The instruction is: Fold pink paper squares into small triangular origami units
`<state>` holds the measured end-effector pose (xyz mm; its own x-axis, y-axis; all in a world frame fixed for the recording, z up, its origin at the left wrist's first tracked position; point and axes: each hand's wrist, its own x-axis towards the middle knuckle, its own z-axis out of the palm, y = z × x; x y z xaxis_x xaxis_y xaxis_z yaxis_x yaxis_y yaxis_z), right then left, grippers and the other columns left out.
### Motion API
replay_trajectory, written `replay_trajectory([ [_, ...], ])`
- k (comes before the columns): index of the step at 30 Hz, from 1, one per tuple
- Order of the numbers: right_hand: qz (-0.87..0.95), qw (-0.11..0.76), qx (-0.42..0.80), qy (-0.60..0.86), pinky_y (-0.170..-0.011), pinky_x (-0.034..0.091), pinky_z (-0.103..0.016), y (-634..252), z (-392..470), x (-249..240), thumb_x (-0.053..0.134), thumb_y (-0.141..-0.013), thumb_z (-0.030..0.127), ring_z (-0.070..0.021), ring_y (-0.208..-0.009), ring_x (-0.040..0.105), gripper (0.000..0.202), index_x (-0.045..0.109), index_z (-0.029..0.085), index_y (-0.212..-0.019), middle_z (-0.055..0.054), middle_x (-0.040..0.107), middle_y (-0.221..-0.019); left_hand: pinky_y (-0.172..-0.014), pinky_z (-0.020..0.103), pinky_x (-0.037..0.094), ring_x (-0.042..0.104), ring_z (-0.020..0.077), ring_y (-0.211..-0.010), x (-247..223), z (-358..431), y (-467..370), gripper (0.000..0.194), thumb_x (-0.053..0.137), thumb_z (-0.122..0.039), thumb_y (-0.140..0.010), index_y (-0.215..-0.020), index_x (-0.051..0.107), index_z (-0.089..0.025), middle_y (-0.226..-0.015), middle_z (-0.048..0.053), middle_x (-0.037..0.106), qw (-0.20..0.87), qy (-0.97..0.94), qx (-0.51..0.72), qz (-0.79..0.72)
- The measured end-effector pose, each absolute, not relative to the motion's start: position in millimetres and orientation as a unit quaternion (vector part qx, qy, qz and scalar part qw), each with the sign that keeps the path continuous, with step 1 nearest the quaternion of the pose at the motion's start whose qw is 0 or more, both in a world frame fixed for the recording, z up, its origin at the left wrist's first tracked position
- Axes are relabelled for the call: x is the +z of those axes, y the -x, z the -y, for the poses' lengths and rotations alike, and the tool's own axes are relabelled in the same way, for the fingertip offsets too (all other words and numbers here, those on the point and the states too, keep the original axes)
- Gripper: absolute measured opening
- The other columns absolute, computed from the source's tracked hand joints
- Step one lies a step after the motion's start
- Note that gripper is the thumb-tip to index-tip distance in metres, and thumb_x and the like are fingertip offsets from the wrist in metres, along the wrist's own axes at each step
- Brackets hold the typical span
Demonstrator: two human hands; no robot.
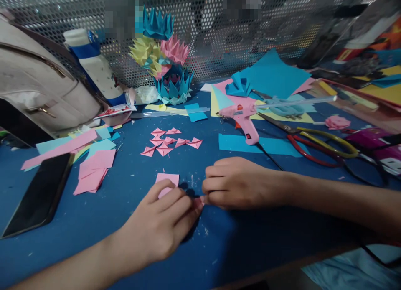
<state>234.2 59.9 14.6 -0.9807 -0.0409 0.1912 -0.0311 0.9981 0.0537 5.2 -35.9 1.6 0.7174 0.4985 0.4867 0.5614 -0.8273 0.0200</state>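
Note:
Between my two hands is a small pink folded paper piece (198, 203), low over the blue table. My left hand (167, 217) pinches it from the left, and the fingertips of my right hand (234, 183) close on its right end. Part of the piece is hidden by my fingers. A flat pink paper square (168, 180) lies just beyond my left fingers, partly covered by them. Farther back, several pink folded paper pieces (165, 149) rest in a loose group. To the left is a small stack of pink paper squares (94, 173).
A pink glue gun (246, 116) with its cord lies beyond my right hand, near red-and-yellow-handled scissors (326, 146). At left are a black phone (39, 194), a bag (40, 81) and a bottle (97, 68). A folded-paper ornament (173, 85) stands against the perforated metal panel (206, 39).

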Motion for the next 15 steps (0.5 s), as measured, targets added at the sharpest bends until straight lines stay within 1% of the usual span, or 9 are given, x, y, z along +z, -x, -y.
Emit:
replay_trajectory([
  [2, 0.996, 0.083, -0.022, -0.032, -0.06, 0.02, -0.035, -236, -60, 20, 0.054, -0.099, 0.024, -0.0183, -0.074, 0.039, 0.016, 0.056, 0.019, -0.083, -0.001, 0.059, -0.085, -0.097, 0.037, 0.035, 0.059, 0.019, -0.085, 2, 45, -8, 0.035, 0.037, -0.01, -0.105, -0.111, 0.07, -0.007, -0.089, 0.006, 0.072, 0.094, 0.927, -0.216, 0.29],
  [3, 0.996, 0.075, -0.02, -0.036, -0.06, 0.02, -0.036, -237, -61, 23, 0.055, -0.099, 0.026, -0.0185, -0.074, 0.039, 0.016, 0.056, 0.019, -0.084, -0.001, 0.058, -0.084, -0.099, 0.037, 0.033, 0.06, 0.0207, -0.09, 2, 50, -9, 0.037, 0.034, -0.01, -0.105, -0.114, 0.07, -0.005, -0.094, 0.008, 0.073, 0.111, 0.927, -0.197, 0.298],
  [5, 0.998, 0.05, -0.012, -0.038, -0.06, 0.02, -0.037, -238, -61, 28, 0.054, -0.099, 0.026, -0.0185, -0.073, 0.038, 0.016, 0.056, 0.019, -0.084, -0.001, 0.057, -0.081, -0.102, 0.038, 0.032, 0.06, 0.0229, -0.093, 2, 58, -11, 0.042, 0.029, -0.008, -0.103, -0.115, 0.07, -0.005, -0.097, 0.01, 0.073, 0.141, 0.92, -0.179, 0.319],
  [9, 0.999, 0.004, 0.031, -0.017, -0.061, 0.021, -0.037, -241, -64, 34, 0.055, -0.099, 0.026, -0.0181, -0.073, 0.04, 0.018, 0.057, 0.02, -0.083, -0.001, 0.057, -0.076, -0.105, 0.039, 0.029, 0.06, 0.0239, -0.094, -1, 70, -15, 0.045, 0.028, -0.006, -0.099, -0.113, 0.07, -0.006, -0.1, 0.012, 0.074, 0.168, 0.904, -0.176, 0.351],
  [12, 0.998, 0.032, 0.058, -0.019, -0.062, 0.023, -0.037, -242, -67, 30, 0.053, -0.1, 0.027, -0.0187, -0.073, 0.044, 0.018, 0.061, 0.02, -0.086, -0.001, 0.057, -0.072, -0.106, 0.04, 0.028, 0.061, 0.0247, -0.098, -1, 74, -15, 0.046, 0.027, -0.006, -0.099, -0.115, 0.069, -0.007, -0.105, 0.014, 0.074, 0.18, 0.904, -0.161, 0.354],
  [15, 0.991, 0.109, 0.077, -0.022, -0.063, 0.027, -0.034, -242, -70, 19, 0.051, -0.101, 0.029, -0.0177, -0.072, 0.045, 0.02, 0.065, 0.021, -0.089, -0.001, 0.059, -0.072, -0.104, 0.041, 0.028, 0.062, 0.0248, -0.096, 3, 68, -10, 0.043, 0.029, -0.008, -0.1, -0.118, 0.068, -0.009, -0.105, 0.014, 0.074, 0.158, 0.909, -0.166, 0.349],
])
